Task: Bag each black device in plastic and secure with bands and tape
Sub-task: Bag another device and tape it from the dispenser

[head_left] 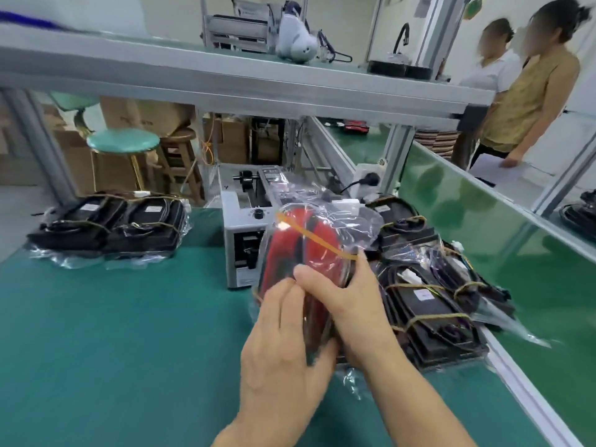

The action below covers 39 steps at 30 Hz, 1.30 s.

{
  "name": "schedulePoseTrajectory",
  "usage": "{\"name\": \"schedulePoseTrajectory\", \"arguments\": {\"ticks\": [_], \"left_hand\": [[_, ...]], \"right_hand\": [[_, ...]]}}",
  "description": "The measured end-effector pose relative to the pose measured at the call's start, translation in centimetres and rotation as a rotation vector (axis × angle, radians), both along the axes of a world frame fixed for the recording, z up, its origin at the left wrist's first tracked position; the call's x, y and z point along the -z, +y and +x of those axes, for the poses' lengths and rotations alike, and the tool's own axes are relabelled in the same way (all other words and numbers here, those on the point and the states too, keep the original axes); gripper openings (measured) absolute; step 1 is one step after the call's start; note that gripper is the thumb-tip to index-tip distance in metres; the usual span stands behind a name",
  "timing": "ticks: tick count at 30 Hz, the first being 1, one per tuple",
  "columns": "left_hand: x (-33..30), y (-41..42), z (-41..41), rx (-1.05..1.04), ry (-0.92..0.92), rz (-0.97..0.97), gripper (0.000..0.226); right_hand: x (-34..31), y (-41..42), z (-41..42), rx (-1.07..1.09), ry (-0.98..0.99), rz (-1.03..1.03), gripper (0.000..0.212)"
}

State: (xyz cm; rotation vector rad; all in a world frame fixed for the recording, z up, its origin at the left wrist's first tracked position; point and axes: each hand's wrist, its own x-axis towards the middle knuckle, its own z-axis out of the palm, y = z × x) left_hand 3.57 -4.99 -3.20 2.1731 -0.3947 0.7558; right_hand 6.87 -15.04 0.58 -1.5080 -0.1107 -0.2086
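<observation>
Clear plastic is wrapping the bagged device (309,250) that both hands are holding up over the green mat (129,317), just in front of the grey tape dispenser (245,233). Red and black parts are showing through the bag, and an orange rubber band (312,235) is stretching diagonally across its upper face. The left hand (283,343) is gripping the near end of the bundle, fingers curling over the plastic, with its thumb lying along the lower edge. The right hand (342,301) is clasping the bundle from the right side, its thumb pressing on the front face and its fingers wrapping round behind, where the band is running down to meet them. It seems the right fingers are hooking the band, though the blur is making that hard to confirm.

Just right of the hands, a pile of finished bagged devices (429,304) is lying on the mat, each one banded, reaching to the aluminium rail of the green conveyor belt (516,246). Another pair of banded bagged devices (109,227) is sitting at the far left of the mat. Beyond the bench, a green stool (122,140) and cardboard boxes (142,114) are standing on the floor, and two people (522,91) are standing at the far right beside the conveyor.
</observation>
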Motion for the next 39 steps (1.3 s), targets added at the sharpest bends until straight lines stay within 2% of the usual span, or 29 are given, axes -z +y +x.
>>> {"name": "schedulePoseTrajectory", "arguments": {"ticks": [2,4,6,9,11,13,15,17,19,23,27,28,31,32,33,34,36,38,39], "left_hand": [[-0.1,3.0,-0.8,0.104,-0.096,-0.027,0.044],[-1.6,6.3,-0.9,0.074,-0.129,-0.142,0.037],[-4.0,9.0,-0.2,-0.016,-0.085,-0.243,0.052],[-7.0,11.2,1.4,0.056,0.142,-0.25,0.072],[-7.6,11.9,2.4,0.155,0.259,-0.208,0.057],[-7.7,12.3,2.7,0.237,0.276,-0.164,0.027],[-7.2,12.8,2.4,0.263,0.175,-0.067,0.013],[-6.2,13.6,1.7,0.286,-0.011,0.064,0.005],[-5.5,14.5,1.0,0.337,-0.068,0.051,0.01],[-4.9,15.4,0.3,0.545,0.093,-0.067,0.007],[-4.3,15.6,0.2,0.481,0.12,0.202,0.009],[-4.3,15.5,0.1,0.448,0.124,0.197,0.012],[-4.7,15.1,0.1,0.232,0.129,-0.105,0.018],[-4.9,15.1,0.4,0.143,0.097,-0.168,0.018],[-5.1,15.0,0.7,0.086,0.078,-0.156,0.027],[-5.1,15.0,1.0,0.082,0.106,-0.119,0.046],[-4.8,14.5,1.6,0.236,0.292,-0.156,0.072],[-4.2,13.9,1.9,0.367,0.421,-0.283,0.071],[-3.8,13.9,2.1,0.36,0.405,-0.323,0.069]], "right_hand": [[1.7,0.1,0.2,-0.109,0.035,0.118,0.036],[3.2,0.3,0.1,-0.205,0.077,0.113,0.039],[4.2,0.6,0.1,-0.263,0.105,0.058,0.041],[4.8,1.5,0.2,-0.365,0.098,-0.003,0.064],[4.7,2.3,0.2,-0.415,0.054,-0.015,0.064],[4.4,2.9,0.2,-0.423,0.038,-0.017,0.061],[4.3,3.2,0.1,-0.406,0.019,-0.035,0.058],[4.5,3.8,-0.2,-0.367,-0.022,-0.072,0.055],[4.8,4.6,-0.3,-0.307,-0.061,-0.113,0.054],[4.7,4.3,0.5,-0.271,-0.082,0.01,0.064],[4.5,3.9,1.2,-0.329,-0.088,0.006,0.062],[4.7,4.0,1.2,-0.326,-0.071,0.021,0.063],[4.9,4.2,1.4,-0.34,-0.033,0.063,0.069],[5.0,4.3,1.5,-0.368,-0.018,0.065,0.069],[5.1,4.6,1.6,-0.407,0.006,0.061,0.067],[5.2,4.9,1.7,-0.444,0.025,0.042,0.067],[5.4,5.7,1.8,-0.473,0.051,-0.032,0.065],[5.2,6.2,1.9,-0.46,0.057,-0.085,0.058],[4.8,6.4,2.1,-0.471,0.053,-0.101,0.06]]}}
